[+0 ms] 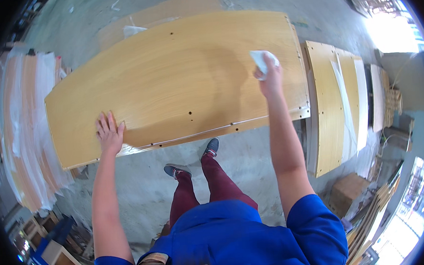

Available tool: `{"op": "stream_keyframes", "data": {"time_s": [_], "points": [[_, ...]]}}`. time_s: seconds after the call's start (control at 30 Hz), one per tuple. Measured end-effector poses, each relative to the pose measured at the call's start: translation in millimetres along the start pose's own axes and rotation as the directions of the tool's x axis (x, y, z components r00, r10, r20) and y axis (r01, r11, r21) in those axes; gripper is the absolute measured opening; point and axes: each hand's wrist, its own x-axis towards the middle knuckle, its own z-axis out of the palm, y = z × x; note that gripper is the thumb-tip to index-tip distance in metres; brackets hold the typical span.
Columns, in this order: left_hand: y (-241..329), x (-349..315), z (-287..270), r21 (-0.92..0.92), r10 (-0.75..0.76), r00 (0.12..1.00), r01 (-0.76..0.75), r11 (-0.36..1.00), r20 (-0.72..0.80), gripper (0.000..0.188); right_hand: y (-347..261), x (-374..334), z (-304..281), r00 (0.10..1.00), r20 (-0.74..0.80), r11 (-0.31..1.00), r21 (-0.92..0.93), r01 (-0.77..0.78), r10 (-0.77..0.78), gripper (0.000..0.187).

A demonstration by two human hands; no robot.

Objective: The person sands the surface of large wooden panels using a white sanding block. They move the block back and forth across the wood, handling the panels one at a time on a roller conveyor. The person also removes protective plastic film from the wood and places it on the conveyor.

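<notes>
In front of me lies a large, light wood-grain panel (160, 77) with small dark drilled holes along its edges and a few on its face. My left hand (109, 134) rests flat near the panel's near left edge, fingers spread, holding nothing. Over the right part of the panel, my right hand (270, 76) grips a crumpled white cloth (258, 60). Whether the cloth touches the surface is hard to tell. A shadow of my body falls across the middle of the wood.
On the left stands a stack of panels (27, 129) wrapped in clear film. To the right are more drilled wood panels (328, 111) with white wrapping strips. A cardboard box (349, 192) sits at the lower right. Flattened cardboard (165, 9) lies beyond the panel on the concrete floor.
</notes>
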Motion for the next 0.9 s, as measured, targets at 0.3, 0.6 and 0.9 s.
{"op": "stream_keyframes", "data": {"time_s": [0.3, 0.6, 0.9], "points": [[0.7, -1.9, -6.0, -0.041, -0.007, 0.999, 0.008, 0.999, 0.046, 0.071, 84.2, 71.8, 179.0, 0.942, 0.211, 0.627, -0.705, 0.332, -0.261, 0.037], [-1.0, -3.0, -7.8, -0.055, -0.007, 0.999, 0.01, 0.998, 0.052, 0.071, 97.1, 85.4, 203.1, 0.948, 0.176, 0.355, -0.896, 0.267, -0.267, 0.051], [-1.3, -1.3, -8.0, -0.05, 0.0, 0.998, 0.003, 0.999, 0.064, 0.071, 99.7, 87.0, 204.5, 0.946, 0.171, 0.274, -0.929, 0.248, -0.275, 0.049]]}}
